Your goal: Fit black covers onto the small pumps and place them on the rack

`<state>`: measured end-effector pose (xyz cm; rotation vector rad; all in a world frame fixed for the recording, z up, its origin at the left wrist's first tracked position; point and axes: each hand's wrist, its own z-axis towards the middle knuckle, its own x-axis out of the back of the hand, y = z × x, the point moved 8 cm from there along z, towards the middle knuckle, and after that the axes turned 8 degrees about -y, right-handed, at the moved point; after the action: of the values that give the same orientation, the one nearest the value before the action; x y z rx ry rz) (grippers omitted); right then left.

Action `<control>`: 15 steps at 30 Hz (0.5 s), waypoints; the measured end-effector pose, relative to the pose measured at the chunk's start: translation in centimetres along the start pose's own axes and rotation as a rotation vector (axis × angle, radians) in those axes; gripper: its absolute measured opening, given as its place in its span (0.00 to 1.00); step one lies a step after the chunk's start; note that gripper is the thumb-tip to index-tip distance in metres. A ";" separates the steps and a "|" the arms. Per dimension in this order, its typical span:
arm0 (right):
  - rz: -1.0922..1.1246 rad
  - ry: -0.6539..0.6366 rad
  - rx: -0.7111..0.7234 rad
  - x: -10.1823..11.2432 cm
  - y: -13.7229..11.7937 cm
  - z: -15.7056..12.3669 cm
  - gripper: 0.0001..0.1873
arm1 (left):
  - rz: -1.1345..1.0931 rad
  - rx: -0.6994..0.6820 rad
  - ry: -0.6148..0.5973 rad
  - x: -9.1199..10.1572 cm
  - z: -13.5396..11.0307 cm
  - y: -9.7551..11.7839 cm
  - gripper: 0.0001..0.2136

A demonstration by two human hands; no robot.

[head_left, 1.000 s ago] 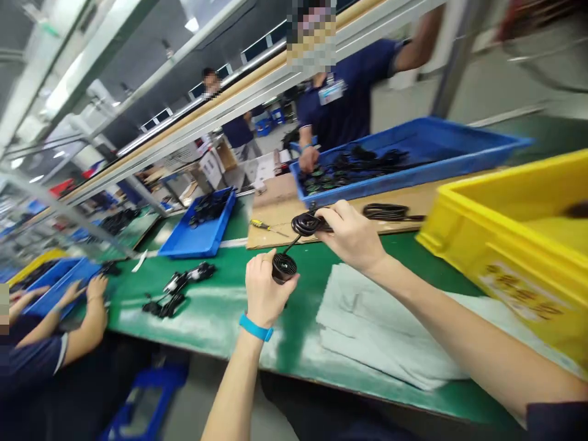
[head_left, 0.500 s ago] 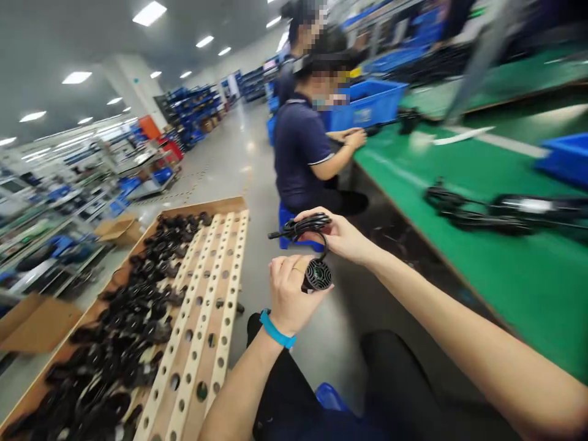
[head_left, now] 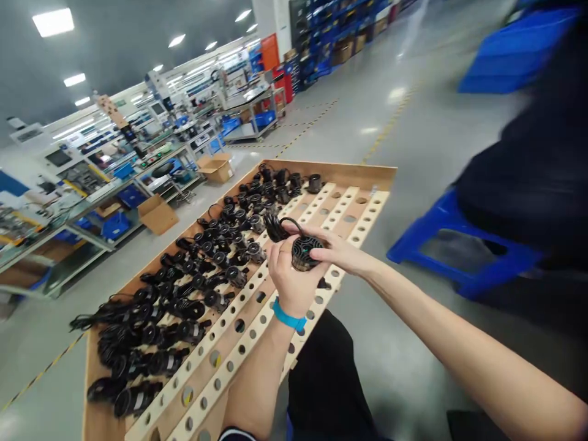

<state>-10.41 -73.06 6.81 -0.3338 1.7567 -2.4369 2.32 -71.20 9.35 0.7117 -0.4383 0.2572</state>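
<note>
My left hand (head_left: pixel 289 278), with a blue wristband, is closed around a small round black fan-like part (head_left: pixel 304 252) with a grilled face. My right hand (head_left: pixel 337 252) reaches in from the right and grips the coiled black cable (head_left: pixel 274 228) that belongs to the same part. Both hands hover over a wooden rack (head_left: pixel 257 318) with rows of round holes. Many similar black parts (head_left: pixel 193 288) with cables sit in the rack's left rows.
A blue plastic stool (head_left: pixel 459 257) stands on the grey floor to the right, with a dark-clothed person (head_left: pixel 542 159) on it. Cardboard boxes (head_left: pixel 158 214) and workbenches (head_left: pixel 92 196) lie beyond the rack. My dark trouser leg (head_left: pixel 331 380) is below.
The view has swung left from the green workbench to the wooden rack. My hands carried the black part and its cable along, now over the rack's holes.
</note>
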 end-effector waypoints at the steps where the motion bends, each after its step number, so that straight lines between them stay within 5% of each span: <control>1: -0.064 -0.015 -0.011 -0.4 0.3 0.3 0.46 | 0.035 0.003 0.018 0.1 0.1 -0.8 0.22; 6: -0.408 0.151 -0.067 -0.2 -0.2 0.1 0.40 | 0.095 0.003 0.101 -1.1 0.1 -3.1 0.19; 11: -0.537 0.318 -0.032 1.7 -2.8 -1.3 0.26 | 0.061 -0.055 0.024 -2.4 0.7 -1.9 0.23; 15: -0.635 0.237 -0.020 4.4 -2.7 -0.8 0.30 | -0.011 -0.270 -0.057 0.7 1.8 -2.3 0.32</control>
<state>-14.80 -72.42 9.56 -0.7297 2.0090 -2.9887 3.21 -74.04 9.59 0.4578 -0.5120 0.1640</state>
